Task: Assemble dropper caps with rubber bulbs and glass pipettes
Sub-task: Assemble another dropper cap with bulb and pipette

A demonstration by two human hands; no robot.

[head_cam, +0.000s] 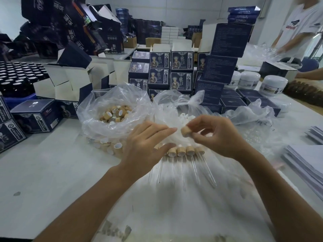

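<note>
My right hand pinches a bamboo-coloured dropper cap between thumb and fingers, above the table. My left hand is held flat with straight fingers reaching toward that cap, over a row of assembled droppers whose glass pipettes point toward me. A clear bag of loose bamboo caps sits behind my left hand. A second clear bag holds white rubber bulbs, just behind my hands.
Stacks of dark blue printed boxes stand behind the bags, with open boxes and black-lidded bottles at the left. White jars and a person's arm are at the right. Paper stacks lie near the right edge.
</note>
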